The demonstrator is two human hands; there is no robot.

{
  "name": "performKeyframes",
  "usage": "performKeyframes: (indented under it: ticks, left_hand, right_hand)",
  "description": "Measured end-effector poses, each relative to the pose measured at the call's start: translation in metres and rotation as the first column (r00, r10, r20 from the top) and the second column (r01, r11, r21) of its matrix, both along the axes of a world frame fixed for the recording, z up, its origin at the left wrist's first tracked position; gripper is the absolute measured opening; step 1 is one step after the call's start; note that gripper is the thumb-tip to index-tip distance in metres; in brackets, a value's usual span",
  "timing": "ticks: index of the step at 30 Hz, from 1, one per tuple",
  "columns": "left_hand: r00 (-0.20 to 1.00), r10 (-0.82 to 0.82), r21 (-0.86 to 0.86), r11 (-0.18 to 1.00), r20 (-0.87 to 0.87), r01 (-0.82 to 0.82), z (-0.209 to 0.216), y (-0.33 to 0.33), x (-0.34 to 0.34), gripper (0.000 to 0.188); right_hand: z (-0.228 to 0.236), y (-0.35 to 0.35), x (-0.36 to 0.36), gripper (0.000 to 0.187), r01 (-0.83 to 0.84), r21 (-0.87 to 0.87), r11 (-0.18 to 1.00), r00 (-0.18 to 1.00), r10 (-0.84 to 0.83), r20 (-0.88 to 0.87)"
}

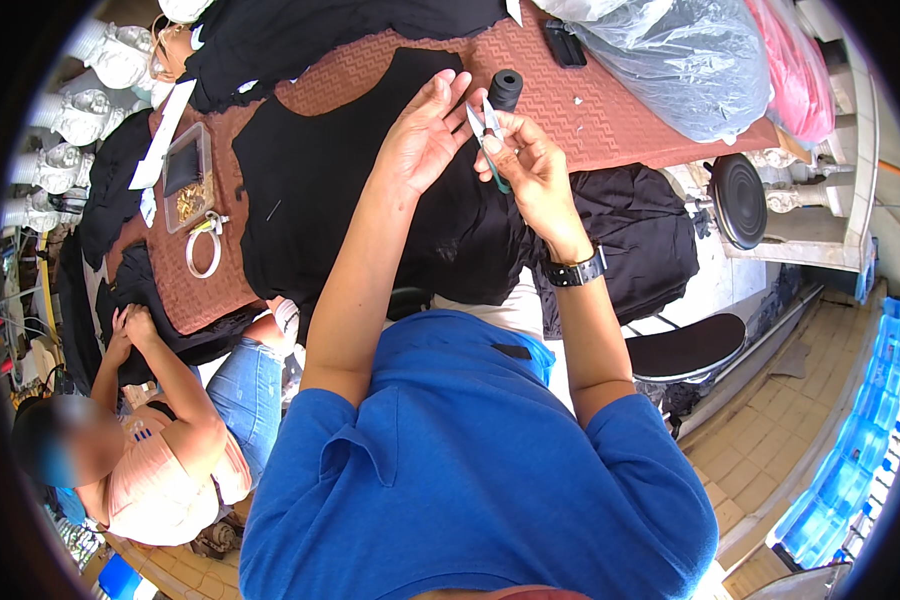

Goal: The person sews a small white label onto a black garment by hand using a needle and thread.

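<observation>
My right hand [532,170] is closed around a pair of thread snips [488,125] with bare metal blades and a green handle. The blades point up and away from me, close to the fingertips of my left hand [422,140]. That left hand is turned palm up with its fingers stretched out, and I see nothing in it; a thread too thin to make out cannot be ruled out. Beneath both hands a black garment [310,170] lies spread on the table, its near part bunched toward my lap. Just beyond the snips stands a black thread spool [506,88].
A brown patterned cloth [610,120] covers the table. At left are a clear plastic box [188,190] of small gold-coloured pieces and a white tape ring [204,250]. Filled plastic bags [670,60] sit far right. A seated person [170,450] is at my left, hands near the table.
</observation>
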State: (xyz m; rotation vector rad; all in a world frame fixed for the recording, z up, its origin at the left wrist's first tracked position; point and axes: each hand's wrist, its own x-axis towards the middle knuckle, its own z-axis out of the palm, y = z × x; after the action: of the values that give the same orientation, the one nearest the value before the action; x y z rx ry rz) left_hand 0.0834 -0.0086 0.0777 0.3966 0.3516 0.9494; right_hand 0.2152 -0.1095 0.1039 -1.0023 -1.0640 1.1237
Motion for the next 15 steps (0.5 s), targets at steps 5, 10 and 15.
performKeyframes:
  ticks: [5,10,15]
  left_hand:
    - [0.999,0.026,0.028,0.999,-0.046,-0.025,0.004,-0.003,0.0,0.025]
    - [0.996,0.029,0.036,0.999,-0.084,-0.026,0.002,-0.002,-0.002,0.023]
    - [0.984,0.037,0.076,0.997,-0.172,-0.024,0.0,-0.002,-0.003,0.026]
  right_hand:
    - [-0.004,0.0,0.005,0.032,-0.032,-0.099,0.995,0.983,0.013,-0.184]
    - [-0.01,0.0,0.007,0.031,-0.08,-0.063,0.995,0.952,0.058,-0.3]
    - [-0.014,0.002,0.009,0.026,-0.072,-0.072,0.995,0.948,0.046,-0.315]
